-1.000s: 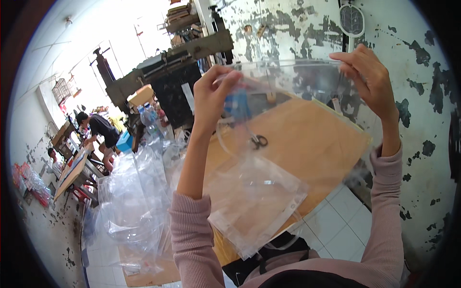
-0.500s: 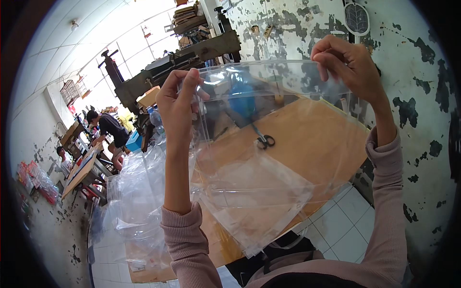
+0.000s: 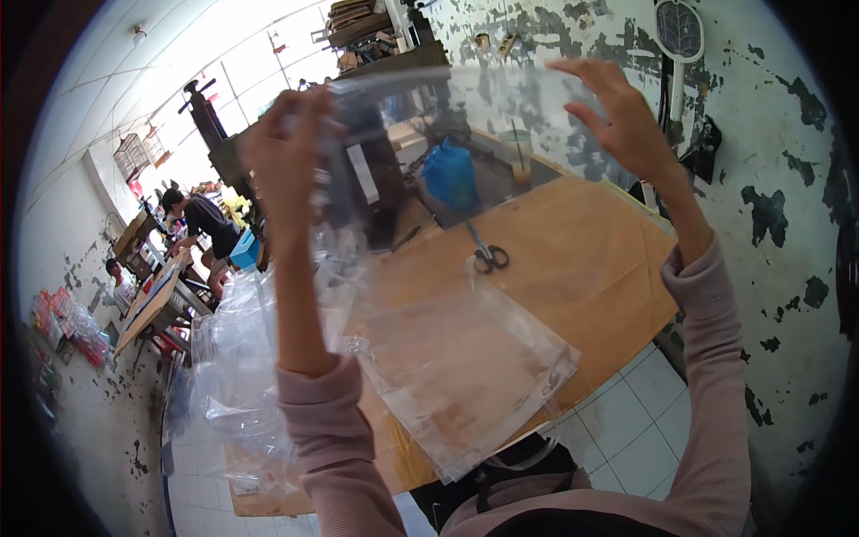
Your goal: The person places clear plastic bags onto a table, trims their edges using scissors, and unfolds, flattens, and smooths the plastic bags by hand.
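A clear plastic bag (image 3: pixel 483 88), smeared by motion, hangs raised over the wooden table. At its upper left corner, my left hand (image 3: pixel 291 134) is closed on the plastic, its fingers blurred. Beside the right end of the top edge is my right hand (image 3: pixel 617 116), thumb and fingers apart and gripping nothing I can see. Below lie black-handled scissors (image 3: pixel 490 258) and another flat clear plastic bag (image 3: pixel 465 376). Toward the back of the table sit a blue plastic bag (image 3: pixel 450 174) and a plastic cup (image 3: pixel 517 159) with a brown drink and a straw.
Heaped clear plastic (image 3: pixel 237 367) covers the left side of the wooden table (image 3: pixel 608 259). A heavy dark machine (image 3: pixel 215 134) stands behind it. Further left a co-worker (image 3: pixel 208 224) bends over another table (image 3: pixel 154 309), with a second person beyond. A peeling wall (image 3: pixel 761 215) rises at right.
My left hand has swung left and up with the plastic. The fingers of my right hand have opened away from its edge. The plastic has shifted up and left.
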`<state>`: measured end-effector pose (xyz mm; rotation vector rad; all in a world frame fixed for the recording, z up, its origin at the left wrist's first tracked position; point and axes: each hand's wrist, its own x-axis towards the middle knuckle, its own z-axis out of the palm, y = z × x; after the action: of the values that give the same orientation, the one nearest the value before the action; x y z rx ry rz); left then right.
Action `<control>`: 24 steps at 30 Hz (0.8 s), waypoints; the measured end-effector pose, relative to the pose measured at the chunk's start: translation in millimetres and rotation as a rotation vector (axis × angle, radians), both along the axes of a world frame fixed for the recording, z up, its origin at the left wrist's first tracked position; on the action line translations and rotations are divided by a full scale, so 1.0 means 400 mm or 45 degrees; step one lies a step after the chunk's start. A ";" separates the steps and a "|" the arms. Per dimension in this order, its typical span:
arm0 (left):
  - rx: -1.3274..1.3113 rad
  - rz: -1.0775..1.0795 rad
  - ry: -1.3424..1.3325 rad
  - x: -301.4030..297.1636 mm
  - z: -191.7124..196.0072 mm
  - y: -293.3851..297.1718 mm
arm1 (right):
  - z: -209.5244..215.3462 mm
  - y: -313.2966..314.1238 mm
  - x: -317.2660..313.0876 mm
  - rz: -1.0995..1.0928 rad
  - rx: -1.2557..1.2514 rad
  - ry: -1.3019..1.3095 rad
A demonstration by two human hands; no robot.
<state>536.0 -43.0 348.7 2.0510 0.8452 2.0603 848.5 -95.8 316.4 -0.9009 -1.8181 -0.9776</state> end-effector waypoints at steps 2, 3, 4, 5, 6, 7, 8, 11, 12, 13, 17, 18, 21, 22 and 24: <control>0.243 0.521 0.125 -0.115 0.074 -0.054 | -0.049 0.050 -0.044 0.128 0.007 0.144; 0.428 0.707 0.157 -0.193 0.118 -0.099 | -0.082 0.080 -0.073 0.187 -0.020 0.218; 0.772 0.787 0.443 -0.253 0.133 -0.077 | -0.146 0.122 -0.056 0.145 -0.071 0.288; 1.043 0.794 0.793 -0.330 0.183 -0.169 | -0.199 0.138 -0.080 0.279 -0.387 0.333; 1.006 0.939 0.822 -0.386 0.196 -0.247 | -0.267 0.165 -0.109 0.403 -0.713 0.365; 0.981 0.828 0.610 -0.388 0.152 -0.299 | -0.342 0.193 -0.142 0.412 -0.945 0.349; 0.938 1.196 0.633 -0.365 0.109 -0.376 | -0.411 0.218 -0.165 0.412 -1.169 0.328; 0.580 1.242 0.804 -0.232 -0.186 -0.490 | -0.661 0.342 -0.181 0.288 -1.027 0.494; 0.298 2.150 1.166 -0.235 -0.381 -0.480 | -0.707 0.344 -0.173 0.279 -1.079 0.501; 0.208 0.916 1.078 -0.141 -0.408 -0.494 | -0.720 0.356 -0.177 0.145 -0.994 0.454; -0.536 0.650 0.699 0.022 -0.659 -0.528 | -0.712 0.428 -0.197 -0.026 -1.184 0.399; -0.606 0.607 0.659 0.026 -0.693 -0.531 | -0.680 0.426 -0.185 0.020 -1.319 0.325; -0.779 0.489 0.811 0.020 -0.737 -0.554 | -0.621 0.427 -0.125 -0.006 -1.697 0.432; -0.800 0.469 0.811 0.017 -0.736 -0.555 | -0.622 0.440 -0.082 -0.128 -1.855 0.574; -0.758 0.240 0.800 -0.007 -0.732 -0.551 | -0.631 0.397 0.018 0.374 -2.106 1.116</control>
<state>533.3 -263.6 55.8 2.2940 1.5570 0.9853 855.7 63.2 64.0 -1.5028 -1.5438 1.2562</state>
